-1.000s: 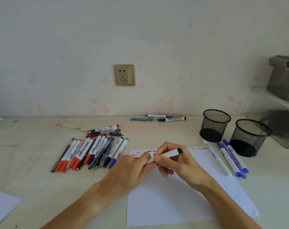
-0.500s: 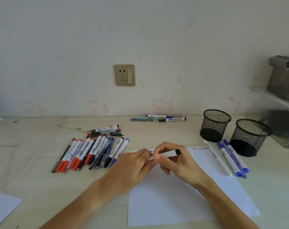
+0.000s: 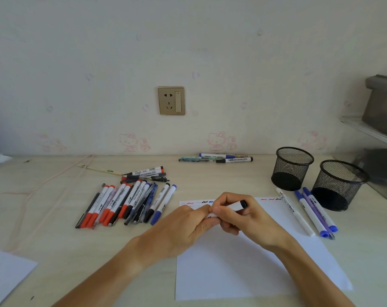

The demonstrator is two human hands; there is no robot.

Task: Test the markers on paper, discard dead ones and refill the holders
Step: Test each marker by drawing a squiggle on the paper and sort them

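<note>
Both hands hold one white marker with a black end [image 3: 236,206] above the white test paper [image 3: 250,269]. My right hand [image 3: 239,216] grips its barrel. My left hand [image 3: 188,224] pinches the marker's other end, which the fingers hide. Short red, blue and black squiggles run along the paper's top edge. A pile of several red, black and blue markers [image 3: 126,202] lies left of the paper. Two black mesh holders [image 3: 292,168] [image 3: 339,185] stand at the right, with nothing visible inside them.
Three markers [image 3: 307,213] lie between the paper and the holders. A few more markers [image 3: 216,158] sit against the wall. A cord [image 3: 44,185] trails over the left of the desk, another sheet [image 3: 6,273] lies at the near left, and a clear shelf unit [image 3: 378,156] stands far right.
The two hands have stayed together on the marker and shifted only slightly; the marker's black end tilts a little more upward.
</note>
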